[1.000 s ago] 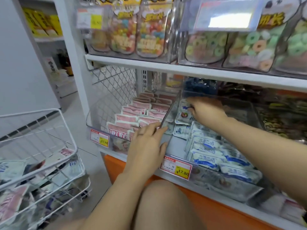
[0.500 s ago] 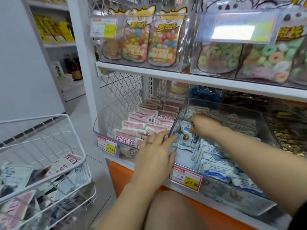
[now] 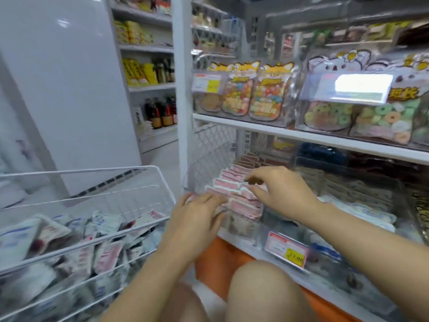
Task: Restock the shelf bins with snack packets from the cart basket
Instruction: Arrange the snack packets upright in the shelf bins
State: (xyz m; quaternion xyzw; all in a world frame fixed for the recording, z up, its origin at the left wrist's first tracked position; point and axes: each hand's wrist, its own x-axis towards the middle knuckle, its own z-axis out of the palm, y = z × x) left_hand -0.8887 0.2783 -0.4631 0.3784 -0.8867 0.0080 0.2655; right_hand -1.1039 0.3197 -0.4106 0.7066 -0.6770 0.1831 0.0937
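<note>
Over pink packets [image 3: 228, 183], right hand [image 3: 283, 191] has arrived.

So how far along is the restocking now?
Done: rows of pink packets and blue packets sit in the shelf bins. In hand: left hand and right hand are at the pink rows, apparently tidying them. Left: the basket holds plenty more to shelve.

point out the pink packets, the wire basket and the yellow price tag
pink packets [image 3: 228, 183], head view, face of one packet in the row
wire basket [image 3: 81, 170], head view, its far top rim
yellow price tag [image 3: 296, 257], head view, middle of the yellow patch
</note>
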